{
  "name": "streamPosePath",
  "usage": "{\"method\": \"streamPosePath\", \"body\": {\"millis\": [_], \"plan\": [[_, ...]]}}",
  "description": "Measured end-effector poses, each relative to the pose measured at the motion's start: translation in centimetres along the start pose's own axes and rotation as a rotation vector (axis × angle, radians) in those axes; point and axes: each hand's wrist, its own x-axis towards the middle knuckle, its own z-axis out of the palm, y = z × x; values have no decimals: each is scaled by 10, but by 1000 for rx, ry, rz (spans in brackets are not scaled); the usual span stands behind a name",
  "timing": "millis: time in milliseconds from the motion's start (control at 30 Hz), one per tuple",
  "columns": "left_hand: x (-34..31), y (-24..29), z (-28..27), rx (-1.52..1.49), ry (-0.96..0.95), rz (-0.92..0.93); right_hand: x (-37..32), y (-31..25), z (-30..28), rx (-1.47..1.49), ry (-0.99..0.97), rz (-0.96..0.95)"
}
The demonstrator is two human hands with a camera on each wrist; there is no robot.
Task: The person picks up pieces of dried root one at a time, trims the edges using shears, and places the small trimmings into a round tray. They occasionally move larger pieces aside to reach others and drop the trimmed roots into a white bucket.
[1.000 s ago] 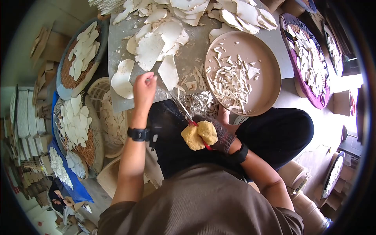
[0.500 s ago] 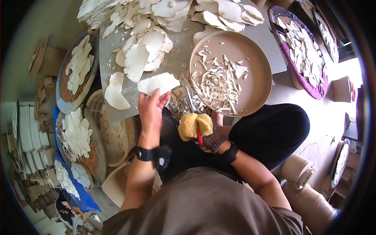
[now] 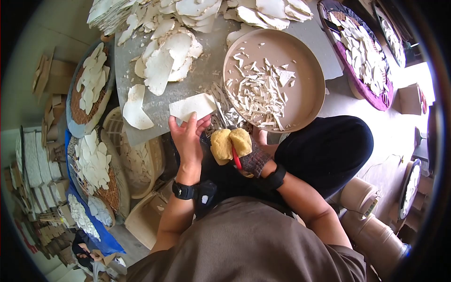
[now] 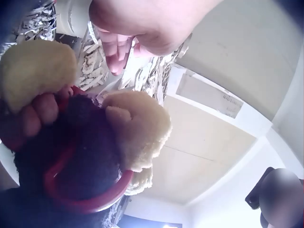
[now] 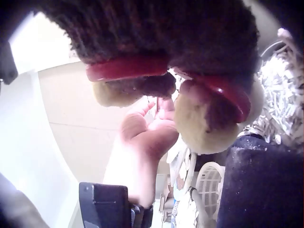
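Observation:
My left hand pinches a flat, pale white piece by its near edge, thumb on top, over the front edge of the grey table. In my right hand, which wears a dark knitted fingerless glove, is a pair of scissors with red handles. Thick yellow foam padding is wrapped on the handles. The right wrist view shows my fingers through the red loops. The blades lie close to the white piece's right end and are mostly hidden in the head view.
A round tan tray of cut white strips stands at the table's right. More strips pile below its near edge. Irregular white pieces are heaped behind, one to the left. Baskets flank me; a person sits at lower left.
My left hand, free a second ago, has taken the white piece from the table and drawn it right, toward the scissors. The right hand has turned the scissors with their foam upward and forward.

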Motion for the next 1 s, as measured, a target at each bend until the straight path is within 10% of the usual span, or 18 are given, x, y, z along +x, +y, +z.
{"method": "streamPosePath", "body": {"millis": [133, 267, 367, 433, 533, 767, 1000], "plan": [[3, 2, -3, 14, 4, 35, 5, 24, -14, -1239, 113, -303], [3, 5, -2, 64, 18, 64, 8, 31, -17, -1137, 131, -335], [7, 7, -8, 86, -47, -12, 0, 8, 10, -159, 246, -48], [5, 11, -9, 104, -112, -87, 1, 0, 19, -89, 273, 55], [14, 6, -19, 103, -123, -56, 3, 9, 2, -884, 221, -66], [20, -10, -13, 107, 14, 56, 2, 21, -11, -702, 140, -87], [25, 0, -16, 184, -102, 9, 9, 46, -47, -1123, 122, -187]]}}
